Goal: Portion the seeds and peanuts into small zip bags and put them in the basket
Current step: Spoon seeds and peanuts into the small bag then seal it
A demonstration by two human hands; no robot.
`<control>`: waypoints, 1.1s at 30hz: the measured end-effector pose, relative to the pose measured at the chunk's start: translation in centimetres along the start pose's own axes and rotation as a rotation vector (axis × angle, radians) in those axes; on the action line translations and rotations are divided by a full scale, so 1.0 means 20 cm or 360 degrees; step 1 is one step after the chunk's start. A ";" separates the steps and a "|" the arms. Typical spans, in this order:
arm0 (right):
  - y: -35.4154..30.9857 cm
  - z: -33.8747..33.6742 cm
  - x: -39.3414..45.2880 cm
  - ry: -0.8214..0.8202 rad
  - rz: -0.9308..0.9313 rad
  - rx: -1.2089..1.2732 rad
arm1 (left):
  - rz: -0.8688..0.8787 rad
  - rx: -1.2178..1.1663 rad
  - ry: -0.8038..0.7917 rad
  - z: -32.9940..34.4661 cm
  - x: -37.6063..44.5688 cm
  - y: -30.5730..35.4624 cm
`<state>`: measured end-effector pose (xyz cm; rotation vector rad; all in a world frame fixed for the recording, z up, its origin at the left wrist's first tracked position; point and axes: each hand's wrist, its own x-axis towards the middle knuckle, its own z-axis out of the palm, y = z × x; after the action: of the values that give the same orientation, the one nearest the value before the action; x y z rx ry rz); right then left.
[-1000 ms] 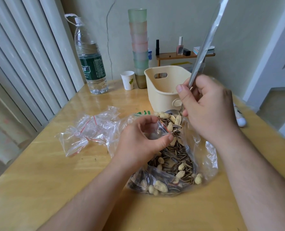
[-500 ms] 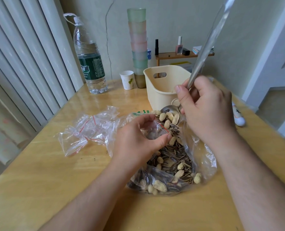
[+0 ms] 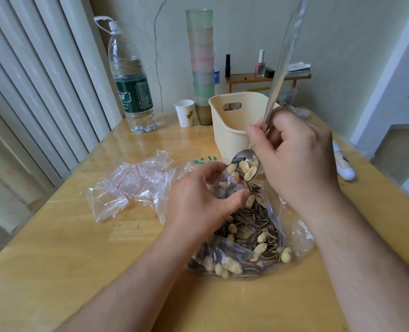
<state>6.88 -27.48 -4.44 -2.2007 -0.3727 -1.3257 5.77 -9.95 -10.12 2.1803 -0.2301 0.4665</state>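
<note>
Tilting a loaded spoon [image 3: 245,164], right hand [image 3: 296,156] fingers curled; left hand [image 3: 198,200] pinching small zip bag [image 3: 227,188].

The long shiny metal spoon [image 3: 276,85] has its handle end cut off by the top edge. The small clear zip bag with a red seal line [image 3: 225,188] is mostly hidden behind the left hand [image 3: 198,202]; its fill level cannot be judged. The lettering on the green label of the clear plastic water bottle [image 3: 131,92] is too small to read.
</note>
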 end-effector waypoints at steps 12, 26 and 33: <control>-0.03 0.00 0.00 -0.0031 -0.0072 0.0155 | -0.0010 -0.0015 0.0043 0.01 0.01 0.00; -0.01 -0.01 -0.01 -0.0014 -0.0159 0.0199 | -0.0068 -0.0043 0.0067 0.01 0.02 -0.01; 0.01 0.00 -0.01 -0.0066 -0.0210 0.0286 | -0.0081 -0.0059 0.0072 0.00 0.01 0.00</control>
<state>6.92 -27.69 -4.73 -2.0859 -0.6374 -1.2623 5.94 -10.03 -9.97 2.1322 -0.1568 0.4786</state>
